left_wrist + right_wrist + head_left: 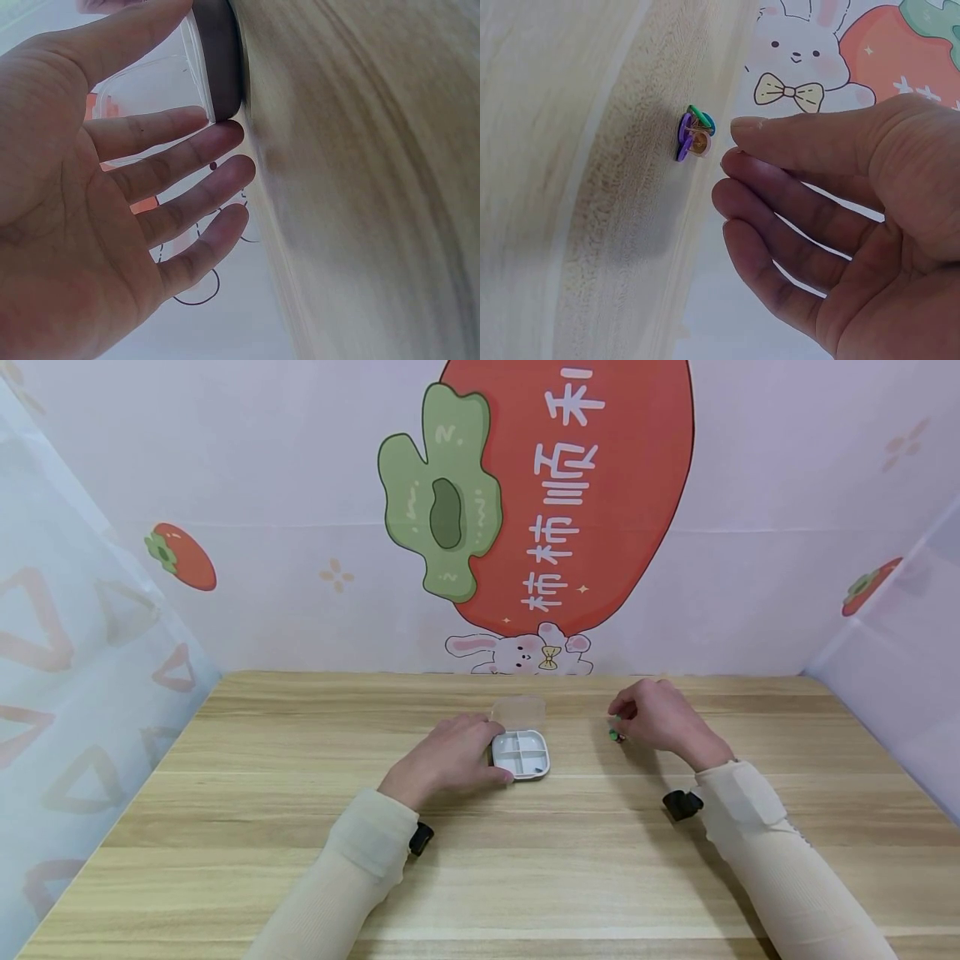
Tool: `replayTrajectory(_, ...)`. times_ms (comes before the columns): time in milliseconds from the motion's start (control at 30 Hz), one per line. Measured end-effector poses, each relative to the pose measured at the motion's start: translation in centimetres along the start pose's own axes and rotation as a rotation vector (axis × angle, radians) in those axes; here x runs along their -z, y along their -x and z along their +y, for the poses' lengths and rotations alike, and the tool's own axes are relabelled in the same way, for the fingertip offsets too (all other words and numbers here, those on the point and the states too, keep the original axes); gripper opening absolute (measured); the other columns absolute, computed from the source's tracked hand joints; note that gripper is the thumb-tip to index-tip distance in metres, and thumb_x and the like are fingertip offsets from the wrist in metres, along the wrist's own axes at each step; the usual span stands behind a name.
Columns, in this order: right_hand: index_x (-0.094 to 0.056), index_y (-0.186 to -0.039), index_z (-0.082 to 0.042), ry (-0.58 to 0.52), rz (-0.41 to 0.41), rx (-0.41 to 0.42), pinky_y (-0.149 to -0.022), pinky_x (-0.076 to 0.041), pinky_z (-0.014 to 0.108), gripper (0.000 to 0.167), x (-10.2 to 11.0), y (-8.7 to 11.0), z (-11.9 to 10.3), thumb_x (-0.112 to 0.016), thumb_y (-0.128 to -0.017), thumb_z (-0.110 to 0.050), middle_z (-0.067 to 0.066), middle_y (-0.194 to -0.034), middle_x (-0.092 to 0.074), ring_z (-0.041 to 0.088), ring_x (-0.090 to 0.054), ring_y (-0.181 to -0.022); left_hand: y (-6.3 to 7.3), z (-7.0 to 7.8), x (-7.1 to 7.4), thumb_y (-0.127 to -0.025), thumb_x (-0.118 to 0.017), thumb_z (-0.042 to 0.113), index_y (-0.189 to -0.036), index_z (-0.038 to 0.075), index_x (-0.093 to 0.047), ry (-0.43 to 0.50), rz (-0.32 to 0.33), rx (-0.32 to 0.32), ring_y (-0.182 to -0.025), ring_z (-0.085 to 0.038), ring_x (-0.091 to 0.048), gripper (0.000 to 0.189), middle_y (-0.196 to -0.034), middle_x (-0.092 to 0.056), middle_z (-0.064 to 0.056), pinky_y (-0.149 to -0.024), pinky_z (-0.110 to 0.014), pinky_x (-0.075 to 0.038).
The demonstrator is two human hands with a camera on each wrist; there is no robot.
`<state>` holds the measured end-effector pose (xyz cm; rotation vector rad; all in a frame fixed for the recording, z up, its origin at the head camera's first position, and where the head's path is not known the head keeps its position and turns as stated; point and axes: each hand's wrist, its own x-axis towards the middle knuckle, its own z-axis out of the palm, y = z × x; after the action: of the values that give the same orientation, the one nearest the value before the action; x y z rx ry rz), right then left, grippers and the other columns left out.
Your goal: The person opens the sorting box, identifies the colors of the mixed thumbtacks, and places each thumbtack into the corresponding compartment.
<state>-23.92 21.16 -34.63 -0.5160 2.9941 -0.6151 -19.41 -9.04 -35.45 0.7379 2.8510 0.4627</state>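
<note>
My left hand [459, 756] holds a small white pill box [521, 755] by its left side, thumb at the front and index finger at the back. Its clear lid [519, 712] is flipped back. The box has a cross divider, and a small dark piece [539, 770] lies in the front right compartment. To the right, my right hand [657, 717] is just above the table, with a bit of green at its thumb and index fingertips. It looks like a pinched thumbtack, mostly hidden. Close by lies a small cluster of thumbtacks [686, 137], purple, green and blue with gold.
The wood-grain table [480, 893] runs back to a pale printed backdrop [300, 602] with a big red persimmon and a rabbit. Patterned cloth sides [82, 652] stand at the left and right. A black wrist camera [682, 805] hangs below the right cuff.
</note>
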Motion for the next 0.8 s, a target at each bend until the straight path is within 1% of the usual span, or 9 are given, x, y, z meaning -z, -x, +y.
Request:
replayTrajectory(167, -0.079, -0.099, 0.000, -0.001, -0.009, 0.009, -0.071, -0.056, 0.038, 0.013, -0.1, 0.0, -0.1, -0.075, -0.087, -0.002, 0.003, -0.084, -0.074, 0.015, -0.067, -0.074, 0.0, 0.0, 0.0, -0.085, -0.083, 0.041, -0.132, 0.004, -0.064, -0.002, 0.001, -0.001, -0.110, -0.025, -0.058, 0.063, -0.126, -0.065, -0.009, -0.102, -0.044, -0.044)
replayTrajectory(367, -0.079, -0.092, -0.003, -0.001, -0.013, 0.021, -0.069, -0.053, 0.036, 0.008, -0.1, -0.1, -0.3, -0.075, -0.086, 0.000, -0.001, -0.078, -0.071, 0.016, -0.063, -0.074, 0.0, -0.1, -0.1, -0.084, -0.083, 0.040, -0.132, 0.004, -0.064, 0.000, 0.003, -0.001, -0.109, -0.024, -0.058, 0.063, -0.125, -0.065, -0.009, -0.102, -0.044, -0.044)
replayTrajectory(500, -0.077, -0.090, -0.004, -0.001, -0.016, 0.023, -0.068, -0.052, 0.035, 0.006, -0.3, -0.1, -0.6, -0.077, -0.085, 0.000, -0.001, -0.077, -0.069, 0.017, -0.062, -0.073, 0.0, -0.1, -0.1, -0.084, -0.083, 0.041, -0.132, 0.004, -0.064, 0.000, 0.003, 0.002, -0.109, -0.024, -0.057, 0.063, -0.125, -0.065, -0.009, -0.102, -0.044, -0.044)
replayTrajectory(600, -0.077, -0.090, -0.004, -0.005, -0.017, 0.021, -0.067, -0.052, 0.035, 0.006, -0.4, -0.2, -0.8, -0.078, -0.085, 0.000, 0.000, -0.077, -0.068, 0.017, -0.061, -0.073, 0.0, -0.1, -0.1, -0.084, -0.083, 0.041, -0.132, 0.005, -0.064, 0.001, 0.002, 0.006, -0.110, -0.024, -0.057, 0.063, -0.126, -0.065, -0.009, -0.104, -0.044, -0.043)
replayTrajectory(800, -0.077, -0.093, -0.004, -0.025, -0.003, 0.046, -0.069, -0.052, 0.035, 0.009, -0.6, -0.2, -1.2, -0.078, -0.085, 0.000, 0.001, -0.081, -0.068, 0.019, -0.060, -0.076, 0.0, -0.1, 0.0, -0.085, -0.083, 0.040, -0.133, 0.004, -0.064, 0.004, 0.001, 0.002, -0.113, -0.025, -0.058, 0.064, -0.128, -0.065, -0.010, -0.104, -0.045, -0.043)
